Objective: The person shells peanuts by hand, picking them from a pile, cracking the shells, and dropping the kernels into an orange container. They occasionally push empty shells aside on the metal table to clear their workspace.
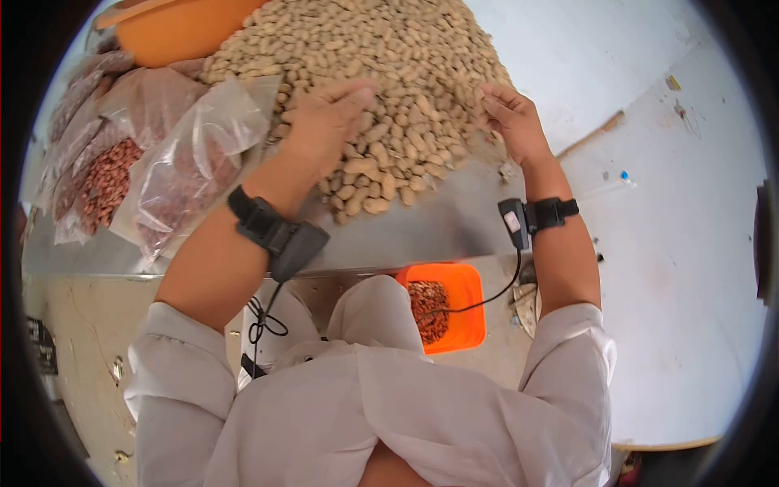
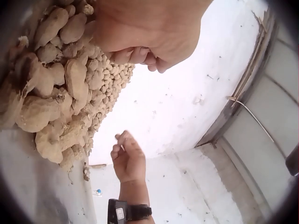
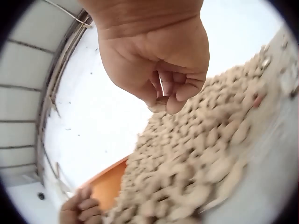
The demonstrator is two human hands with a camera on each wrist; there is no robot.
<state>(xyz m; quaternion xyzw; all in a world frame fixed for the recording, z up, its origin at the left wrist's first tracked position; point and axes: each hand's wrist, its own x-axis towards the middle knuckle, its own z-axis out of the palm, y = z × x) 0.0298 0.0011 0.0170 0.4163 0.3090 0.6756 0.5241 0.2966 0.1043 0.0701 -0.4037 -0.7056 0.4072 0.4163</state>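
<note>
A large heap of unshelled peanuts (image 1: 389,146) covers the far part of the metal table. My left hand (image 1: 329,122) is over the heap's left side, its fingers curled inward toward the middle. In the left wrist view its back (image 2: 154,32) faces the camera and hides most of the palm; no held thing shows. At the heap's right edge is my right hand (image 1: 511,122), raised just above the table. The right wrist view shows its thumb and fingertips (image 3: 174,105) drawn together; I cannot tell whether a small piece sits between them.
Clear plastic bags (image 1: 195,162) with reddish shelled peanuts (image 1: 112,180) lie on the left, an orange basin (image 1: 182,32) behind them. Below the table edge (image 1: 365,258) stands an orange container (image 1: 469,312) holding reddish pieces. A thin stick (image 1: 592,134) lies on the right.
</note>
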